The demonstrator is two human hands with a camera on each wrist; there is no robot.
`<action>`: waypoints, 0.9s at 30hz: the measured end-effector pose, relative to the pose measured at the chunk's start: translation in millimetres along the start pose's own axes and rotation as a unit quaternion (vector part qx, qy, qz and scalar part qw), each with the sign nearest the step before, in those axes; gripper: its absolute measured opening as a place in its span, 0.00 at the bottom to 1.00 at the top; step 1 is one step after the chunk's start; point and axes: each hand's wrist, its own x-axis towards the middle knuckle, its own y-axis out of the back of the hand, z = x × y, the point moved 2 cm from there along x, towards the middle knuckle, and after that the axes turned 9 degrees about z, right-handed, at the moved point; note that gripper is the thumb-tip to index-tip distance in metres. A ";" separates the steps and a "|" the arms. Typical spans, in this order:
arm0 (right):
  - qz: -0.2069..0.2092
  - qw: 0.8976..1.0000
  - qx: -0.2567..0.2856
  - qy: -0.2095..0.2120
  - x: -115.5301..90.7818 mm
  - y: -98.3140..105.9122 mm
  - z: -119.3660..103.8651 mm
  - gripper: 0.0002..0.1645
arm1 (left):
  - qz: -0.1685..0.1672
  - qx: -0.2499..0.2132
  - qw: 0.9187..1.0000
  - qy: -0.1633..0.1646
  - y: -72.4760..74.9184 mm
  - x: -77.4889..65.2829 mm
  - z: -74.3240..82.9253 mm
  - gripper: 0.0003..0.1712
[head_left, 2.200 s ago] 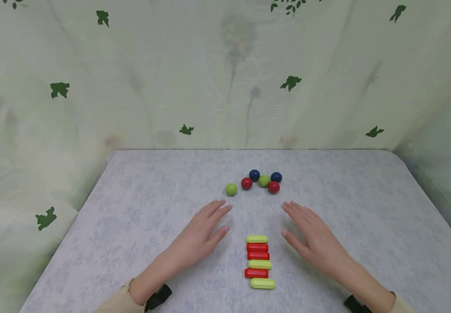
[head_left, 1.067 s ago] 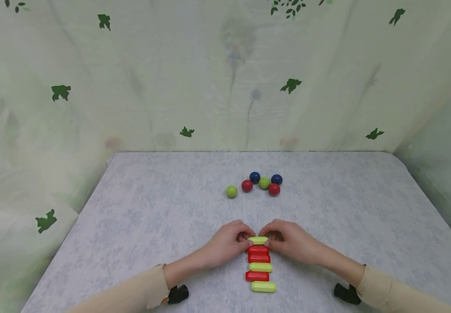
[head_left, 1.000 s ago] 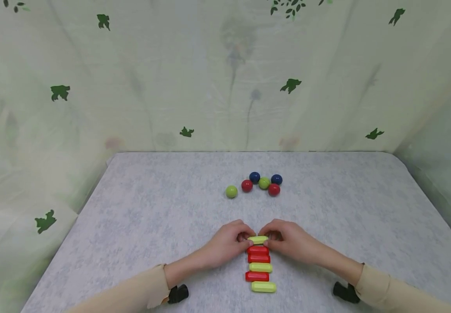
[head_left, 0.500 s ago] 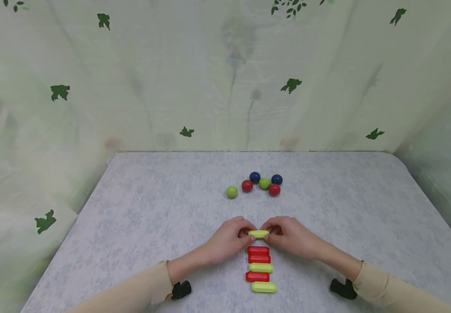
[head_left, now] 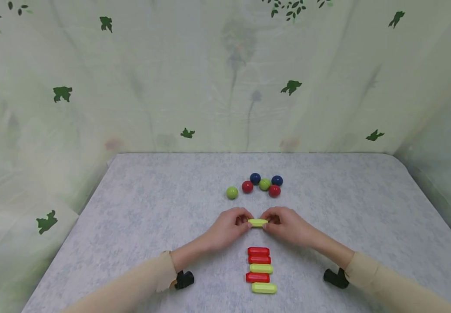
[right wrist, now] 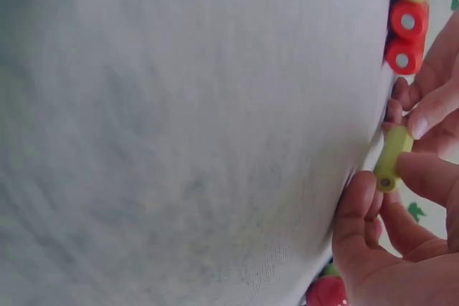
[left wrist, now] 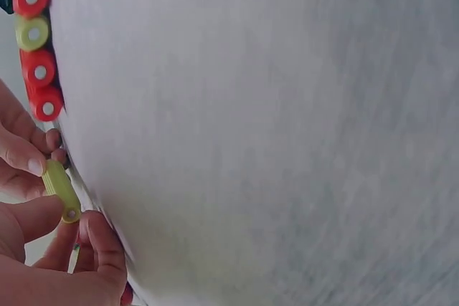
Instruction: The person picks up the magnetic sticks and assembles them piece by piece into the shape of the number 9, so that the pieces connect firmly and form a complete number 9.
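Note:
Both hands hold one short yellow magnetic rod (head_left: 257,223), one hand at each end. My left hand (head_left: 226,229) pinches its left end between thumb and fingers. At the right end, the thumb and fingers of my right hand (head_left: 288,226) do the same. A grey disc shows in the rod's end in both wrist views. Nearer to me lie a red rod (head_left: 258,251), a second red rod (head_left: 259,260), a yellow rod (head_left: 261,268), another red rod (head_left: 258,278) and a yellow rod (head_left: 264,288), stacked in a column on the table.
Beyond the hands sits a group of glossy balls: green (head_left: 232,192), red (head_left: 247,187), blue (head_left: 255,178), a second green (head_left: 265,184), blue (head_left: 277,181) and red (head_left: 274,191). A pale patterned curtain (head_left: 151,87) stands behind the grey table (head_left: 151,187).
The hands came in from both sides and took the farthest yellow rod from the column. They have since moved it away from me, leaving a gap before the red rods. The balls stayed put.

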 end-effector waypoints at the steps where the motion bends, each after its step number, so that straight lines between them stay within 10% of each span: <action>1: 0.003 1.000 -0.002 -0.001 2.2 0.0 0.1 0.08 | 0.003 0.000 1.000 0.000 1.0 2.1 -1.2 0.08; 27: 0.035 0.999 -0.023 -0.028 39.6 5.6 8.9 0.09 | 0.045 0.086 0.994 -0.047 -0.9 47.9 -10.9 0.08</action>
